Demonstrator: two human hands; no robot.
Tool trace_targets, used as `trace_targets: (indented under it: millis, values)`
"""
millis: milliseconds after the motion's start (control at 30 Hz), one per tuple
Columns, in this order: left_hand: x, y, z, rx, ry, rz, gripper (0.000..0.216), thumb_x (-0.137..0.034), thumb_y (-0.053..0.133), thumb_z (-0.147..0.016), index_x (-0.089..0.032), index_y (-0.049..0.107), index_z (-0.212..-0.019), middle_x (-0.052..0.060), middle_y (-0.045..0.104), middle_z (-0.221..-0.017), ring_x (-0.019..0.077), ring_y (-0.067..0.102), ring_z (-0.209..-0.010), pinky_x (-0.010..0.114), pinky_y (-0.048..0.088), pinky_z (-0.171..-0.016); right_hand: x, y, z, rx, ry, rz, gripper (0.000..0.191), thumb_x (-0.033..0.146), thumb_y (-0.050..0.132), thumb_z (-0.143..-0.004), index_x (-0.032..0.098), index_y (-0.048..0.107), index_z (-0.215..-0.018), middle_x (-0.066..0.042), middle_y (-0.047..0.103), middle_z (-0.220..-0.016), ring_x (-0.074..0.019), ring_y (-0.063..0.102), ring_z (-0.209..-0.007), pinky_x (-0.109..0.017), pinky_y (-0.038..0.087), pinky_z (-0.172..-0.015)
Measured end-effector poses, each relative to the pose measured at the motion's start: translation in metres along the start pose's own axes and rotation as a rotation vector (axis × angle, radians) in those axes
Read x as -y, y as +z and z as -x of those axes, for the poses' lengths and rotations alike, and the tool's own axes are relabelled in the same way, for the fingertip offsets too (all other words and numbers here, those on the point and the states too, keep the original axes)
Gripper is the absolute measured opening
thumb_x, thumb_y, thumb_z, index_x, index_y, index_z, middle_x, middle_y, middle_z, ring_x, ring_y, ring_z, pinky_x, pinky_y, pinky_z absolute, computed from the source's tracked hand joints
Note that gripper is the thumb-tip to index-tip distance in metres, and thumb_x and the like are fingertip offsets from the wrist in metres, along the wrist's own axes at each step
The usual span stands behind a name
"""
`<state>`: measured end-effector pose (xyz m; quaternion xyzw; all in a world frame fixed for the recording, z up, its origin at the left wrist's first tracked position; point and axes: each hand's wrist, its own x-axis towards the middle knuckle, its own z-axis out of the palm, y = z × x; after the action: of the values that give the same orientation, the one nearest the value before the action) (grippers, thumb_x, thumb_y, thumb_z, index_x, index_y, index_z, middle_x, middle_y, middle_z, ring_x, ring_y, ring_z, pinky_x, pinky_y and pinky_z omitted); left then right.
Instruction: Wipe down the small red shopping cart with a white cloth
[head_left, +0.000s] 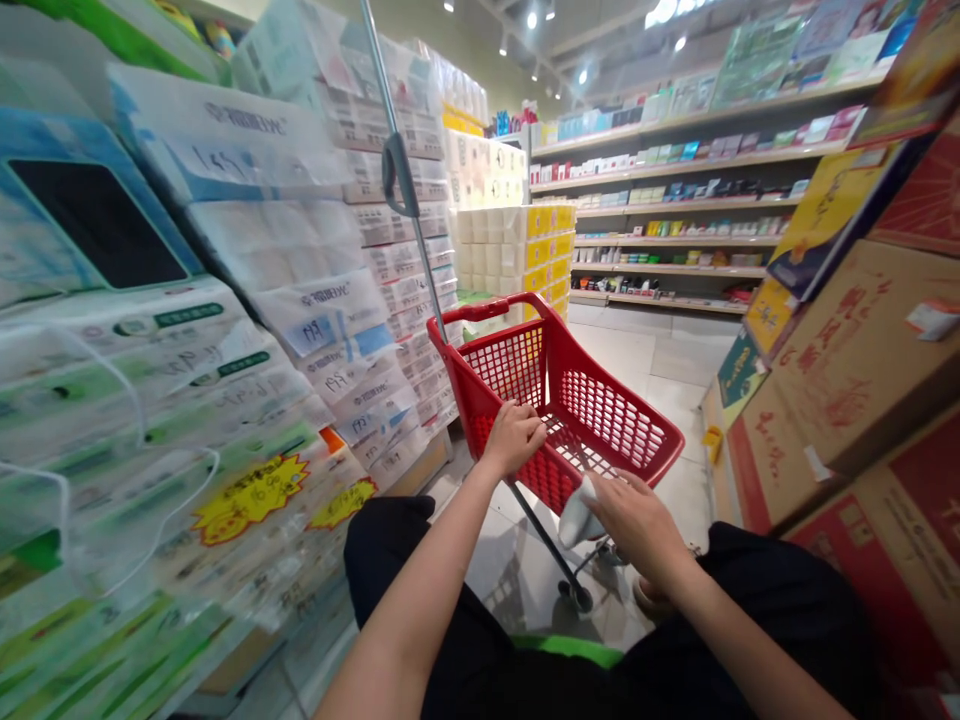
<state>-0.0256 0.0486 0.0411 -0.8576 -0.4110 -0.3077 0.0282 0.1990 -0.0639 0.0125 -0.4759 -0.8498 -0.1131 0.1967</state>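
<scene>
A red plastic shopping cart (470,400) with a perforated basket stands just in front of me, on a grey frame with small wheels. My left hand (516,437) is closed over the basket's near rim, its fingers curled toward the inside. Beside the basket's near corner, my right hand (634,520) holds a crumpled white cloth (576,517) against the red plastic. Part of the cloth is hidden under the fingers. A metal pole with a grey grip (399,175) rises past the cart's handle (487,311).
Tissue packs (292,235) are stacked high on my left, with a dark phone (97,222) and a white cable on them. Cardboard boxes (847,350) line the right side. Stocked shelves (675,205) stand at the back, beyond a tiled floor (637,335).
</scene>
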Motion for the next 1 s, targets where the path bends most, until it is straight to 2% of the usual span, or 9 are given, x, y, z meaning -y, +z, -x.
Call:
trace_targets:
  millis: [167,300,400,567,667,733,833,900,1000]
  values:
    - [0.0,0.003,-0.002,0.026,0.037,0.053,0.036,-0.026,0.038,-0.097,-0.021,0.064,-0.073,0.001,0.061,-0.088,0.0154,0.052,-0.091,0.038,0.031,-0.103,-0.028,-0.002,0.016,-0.031,-0.18,-0.127,0.037,0.026,0.042,-0.097,0.019,0.048,-0.133,-0.007,0.066,-0.118,-0.0179,0.059,-0.111,-0.04,0.037,-0.108]
    - [0.004,0.006,-0.003,0.029,0.053,0.076,0.037,-0.027,0.036,-0.098,-0.021,0.063,-0.072,0.0,0.061,-0.086,0.0151,0.051,-0.09,0.037,0.031,-0.102,-0.055,-0.009,0.023,-0.005,-0.242,-0.233,0.031,0.028,0.043,-0.097,0.024,0.055,-0.126,-0.004,0.065,-0.12,-0.0171,0.057,-0.116,-0.041,0.035,-0.111]
    - [0.008,0.008,-0.004,0.021,0.058,0.069,0.037,-0.027,0.037,-0.097,-0.02,0.061,-0.07,0.0,0.06,-0.084,0.0145,0.051,-0.088,0.036,0.031,-0.102,-0.085,-0.007,0.029,-0.053,-0.195,-0.239,0.03,0.031,0.042,-0.097,0.026,0.058,-0.121,-0.004,0.065,-0.121,-0.0175,0.055,-0.119,-0.042,0.032,-0.112]
    - [0.012,0.009,-0.005,0.011,0.054,0.041,0.036,-0.026,0.036,-0.097,-0.02,0.058,-0.069,0.0,0.058,-0.082,0.0144,0.051,-0.086,0.037,0.031,-0.101,-0.143,-0.001,0.037,-0.142,-0.056,-0.147,0.037,0.037,0.036,-0.097,0.026,0.055,-0.127,-0.004,0.06,-0.132,-0.0196,0.045,-0.132,-0.044,0.024,-0.115]
    - [0.01,0.009,-0.005,0.013,0.042,0.013,0.038,-0.026,0.035,-0.098,-0.02,0.057,-0.068,0.0,0.057,-0.08,0.015,0.051,-0.086,0.038,0.032,-0.102,-0.158,0.004,0.038,-0.139,0.004,-0.155,0.038,0.037,0.033,-0.098,0.026,0.055,-0.126,-0.004,0.057,-0.136,-0.02,0.041,-0.135,-0.044,0.024,-0.115]
    - [0.008,0.01,-0.005,-0.007,0.015,-0.024,0.038,-0.026,0.034,-0.098,-0.02,0.057,-0.068,0.001,0.056,-0.08,0.0157,0.051,-0.085,0.039,0.032,-0.104,-0.148,0.007,0.037,-0.172,0.08,-0.175,0.038,0.037,0.032,-0.098,0.025,0.055,-0.125,-0.004,0.057,-0.135,-0.0204,0.041,-0.135,-0.045,0.026,-0.114]
    - [0.005,0.011,-0.004,-0.035,-0.033,-0.082,0.036,-0.024,0.035,-0.097,-0.021,0.059,-0.07,0.002,0.055,-0.081,0.0173,0.051,-0.086,0.041,0.032,-0.106,-0.104,0.01,0.034,-0.239,0.168,-0.179,0.037,0.035,0.033,-0.097,0.023,0.056,-0.124,-0.005,0.06,-0.129,-0.0209,0.045,-0.131,-0.046,0.027,-0.113]
    - [0.004,0.01,-0.003,-0.04,-0.048,-0.105,0.034,-0.024,0.036,-0.096,-0.021,0.06,-0.073,0.003,0.056,-0.084,0.0181,0.051,-0.09,0.043,0.03,-0.109,-0.063,0.009,0.033,-0.223,0.121,-0.184,0.035,0.033,0.035,-0.097,0.024,0.057,-0.123,-0.005,0.062,-0.126,-0.0209,0.047,-0.128,-0.047,0.026,-0.114]
    - [0.005,0.006,0.0,-0.039,-0.056,-0.102,0.033,-0.024,0.037,-0.096,-0.021,0.062,-0.074,0.002,0.058,-0.089,0.0179,0.052,-0.094,0.044,0.026,-0.113,-0.01,0.004,0.029,-0.122,0.027,-0.205,0.037,0.035,0.042,-0.096,0.024,0.054,-0.129,-0.006,0.061,-0.127,-0.0211,0.049,-0.126,-0.046,0.027,-0.114]
